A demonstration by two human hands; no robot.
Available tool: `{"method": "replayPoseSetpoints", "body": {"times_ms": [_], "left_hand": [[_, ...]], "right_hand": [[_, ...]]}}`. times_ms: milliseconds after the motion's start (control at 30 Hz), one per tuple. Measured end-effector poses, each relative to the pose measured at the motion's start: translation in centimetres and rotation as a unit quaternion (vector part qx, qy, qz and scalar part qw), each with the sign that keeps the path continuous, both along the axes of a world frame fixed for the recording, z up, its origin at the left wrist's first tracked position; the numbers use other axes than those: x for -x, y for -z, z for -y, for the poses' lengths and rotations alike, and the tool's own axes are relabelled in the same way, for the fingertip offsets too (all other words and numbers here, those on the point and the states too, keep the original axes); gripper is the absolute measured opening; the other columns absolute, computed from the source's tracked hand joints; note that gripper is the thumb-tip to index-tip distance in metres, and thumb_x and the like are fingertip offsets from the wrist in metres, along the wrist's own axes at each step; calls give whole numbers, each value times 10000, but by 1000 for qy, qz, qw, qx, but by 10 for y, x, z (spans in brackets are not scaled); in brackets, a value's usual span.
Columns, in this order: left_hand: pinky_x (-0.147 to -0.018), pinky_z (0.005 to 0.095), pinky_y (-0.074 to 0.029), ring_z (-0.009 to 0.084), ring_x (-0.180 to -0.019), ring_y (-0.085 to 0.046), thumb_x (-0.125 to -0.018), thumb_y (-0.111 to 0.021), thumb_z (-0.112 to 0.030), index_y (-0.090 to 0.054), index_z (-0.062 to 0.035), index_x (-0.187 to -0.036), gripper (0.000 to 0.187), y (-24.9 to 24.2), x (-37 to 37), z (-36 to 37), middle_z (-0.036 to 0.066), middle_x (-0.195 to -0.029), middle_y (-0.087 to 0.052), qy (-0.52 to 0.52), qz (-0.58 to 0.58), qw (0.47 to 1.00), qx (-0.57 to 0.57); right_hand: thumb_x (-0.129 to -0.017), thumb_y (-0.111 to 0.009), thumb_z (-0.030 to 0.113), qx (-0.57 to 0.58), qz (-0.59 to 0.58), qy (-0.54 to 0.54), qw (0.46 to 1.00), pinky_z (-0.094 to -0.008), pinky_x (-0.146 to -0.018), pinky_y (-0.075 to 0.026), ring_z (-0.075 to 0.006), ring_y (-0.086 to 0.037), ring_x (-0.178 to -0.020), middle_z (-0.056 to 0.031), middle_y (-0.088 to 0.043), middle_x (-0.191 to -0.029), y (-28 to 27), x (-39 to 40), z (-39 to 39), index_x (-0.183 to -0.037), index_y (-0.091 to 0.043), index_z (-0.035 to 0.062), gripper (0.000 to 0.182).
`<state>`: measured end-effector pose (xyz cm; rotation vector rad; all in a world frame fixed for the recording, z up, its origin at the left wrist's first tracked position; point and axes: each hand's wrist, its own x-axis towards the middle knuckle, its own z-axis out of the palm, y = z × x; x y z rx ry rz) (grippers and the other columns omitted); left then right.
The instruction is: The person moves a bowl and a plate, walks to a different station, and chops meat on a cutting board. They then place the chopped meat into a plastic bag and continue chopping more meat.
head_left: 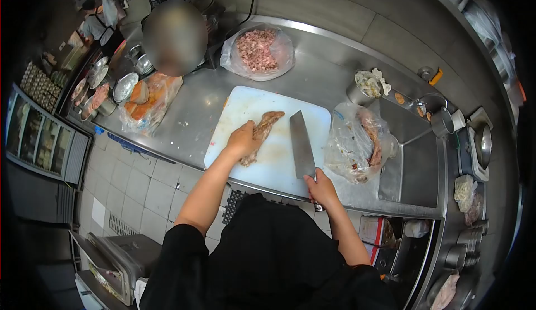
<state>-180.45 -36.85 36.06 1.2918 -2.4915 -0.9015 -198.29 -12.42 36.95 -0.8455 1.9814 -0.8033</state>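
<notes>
A long strip of brownish cooked-looking meat (268, 124) lies at a slant on the white cutting board (234, 103). My left hand (241, 139) grips its left side, with the fingertips partly hidden against the meat. In my right hand (322, 188) is the handle of a cleaver (302, 145). Its broad blade points away from me over the right part of the board, apart from the meat. Just right of the board, a clear plastic bag (349, 142) holds more long pieces of meat.
A bag of chopped pinkish meat (258, 50) stands behind the board. Left lies a plastic bag with orange-brown slabs (151, 106), near metal bowls (126, 86). A metal pot (363, 93) stands at the back right, beyond it a sink (416, 170). Another person (103, 28) stands far left.
</notes>
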Motion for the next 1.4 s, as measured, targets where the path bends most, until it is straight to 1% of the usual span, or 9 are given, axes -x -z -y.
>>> {"method": "replayPoseSetpoints", "body": {"times_ms": [233, 533, 600, 667, 800, 933, 1000, 1333, 1400], "left_hand": [[-855, 419, -461, 321, -982, -631, -766, -675, -145, -613, -121, -1057, 298, -18, -24, 31, 111, -1023, -678, 115, 88, 982, 118], [-929, 449, -391, 241, -1058, -570, -825, -628, -139, -691, -198, -1080, 269, -6, -18, 37, 18, -1113, -663, 178, 112, 957, 199], [-920, 443, -393, 230, -1074, -561, -810, -634, -131, -696, -201, -1083, 289, -9, -20, 31, 16, -1148, -653, 190, 115, 952, 210], [-896, 424, -400, 227, -1078, -538, -786, -638, -116, -704, -181, -1049, 279, -12, -18, 20, 20, -1131, -631, 170, 30, 934, 311], [-858, 388, -387, 243, -1007, -523, -762, -638, -95, -709, -145, -972, 228, 5, 8, -4, 26, -966, -588, 83, 48, 955, 281], [-824, 399, -389, 234, -997, -524, -678, -709, -81, -698, -142, -954, 283, 26, 12, -6, 20, -974, -584, 88, 28, 951, 296], [-806, 403, -378, 233, -987, -521, -667, -694, -49, -686, -142, -933, 282, 32, 8, -4, 16, -958, -573, 100, -47, 943, 315], [-806, 418, -373, 253, -998, -514, -669, -670, -14, -671, -146, -943, 304, 41, 15, -16, 28, -978, -554, 54, -67, 947, 311], [-782, 411, -389, 247, -924, -517, -735, -627, -41, -668, -129, -910, 200, 39, 16, -19, 35, -918, -545, 44, -80, 937, 336]], "right_hand": [[-952, -577, 236, 6, 34, 6, 999, -320, -399, -455, -156, -547, -446, -75, -563, -624, 2, 3, -1, -1062, -499, 0, 272], [-958, -551, 273, -50, 23, -37, 998, -347, -435, -465, -198, -587, -440, -98, -584, -596, -17, 12, 5, -1085, -486, -10, 317], [-965, -513, 306, -44, -57, -95, 993, -396, -535, -511, -273, -631, -490, -156, -630, -621, -20, 12, 6, -1091, -490, -35, 364], [-966, -505, 315, -52, -85, -117, 988, -418, -575, -515, -301, -640, -520, -173, -635, -627, -16, 13, 9, -1098, -492, -34, 374], [-962, -499, 334, -87, -131, -144, 977, -462, -671, -517, -363, -659, -602, -211, -647, -657, -19, 16, 18, -1102, -500, -31, 391], [-959, -506, 333, -101, -129, -129, 978, -482, -688, -513, -377, -670, -665, -228, -659, -707, -23, 17, 16, -1074, -513, -10, 362], [-950, -516, 335, -48, -244, -165, 954, -502, -713, -508, -395, -672, -749, -244, -668, -768, -23, 18, 15, -1047, -523, 16, 334], [-946, -540, 274, -82, -348, -324, 876, -505, -746, -507, -391, -667, -813, -190, -684, -802, -99, 33, 31, -1045, -542, 45, 249], [-948, -530, 262, -83, -343, -348, 869, -502, -748, -508, -388, -668, -829, -192, -687, -832, -97, 37, 34, -1056, -543, 43, 245]]}}
